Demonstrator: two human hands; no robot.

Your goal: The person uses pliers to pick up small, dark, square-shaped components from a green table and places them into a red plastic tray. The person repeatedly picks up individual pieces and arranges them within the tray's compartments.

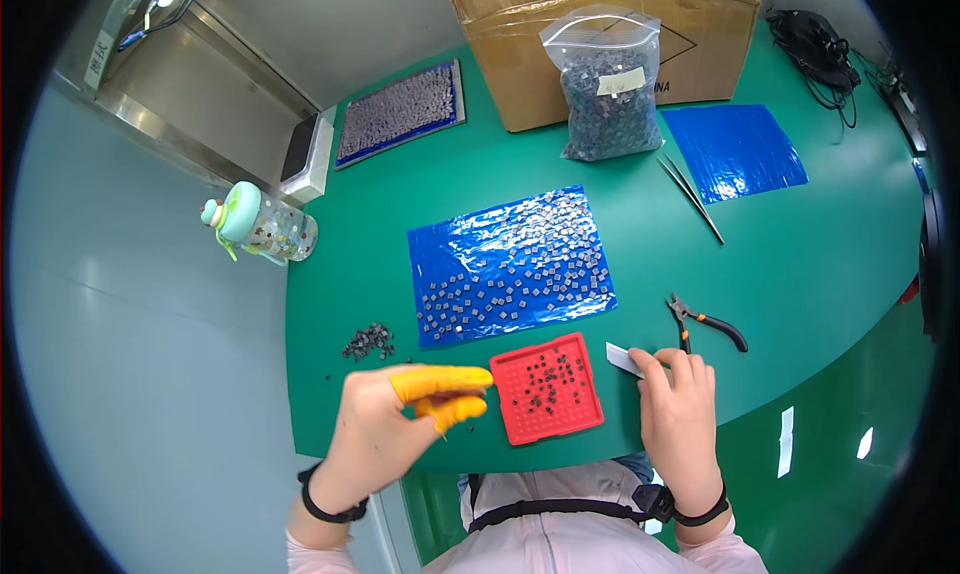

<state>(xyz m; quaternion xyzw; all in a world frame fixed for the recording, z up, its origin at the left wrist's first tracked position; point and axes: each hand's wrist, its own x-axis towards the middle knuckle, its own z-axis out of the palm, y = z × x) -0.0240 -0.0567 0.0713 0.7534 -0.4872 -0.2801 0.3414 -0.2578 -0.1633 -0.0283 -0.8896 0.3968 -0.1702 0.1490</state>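
My left hand (385, 414), with yellow finger cots on its thumb and index finger, hovers at the left edge of a red tray (507, 414). Its thumb and index tips are a little apart, and I see nothing between them. Inside the tray's small grid of pockets lie many small dark pieces (548, 379). To the right of the tray, my right hand (680, 404) is closed on one end of a flat white strip (622, 359). The strip's other end points toward the tray. A small heap of dark pieces (368, 341) lies beyond my left hand.
A blue sheet (440, 264) dotted with small grey squares lies behind the tray. Cutting pliers (705, 322), tweezers (692, 199) and another blue sheet (735, 154) are at right. Farther back stand a filled zip bag (610, 114), a cardboard box (500, 64) and, left, a bottle (265, 224).
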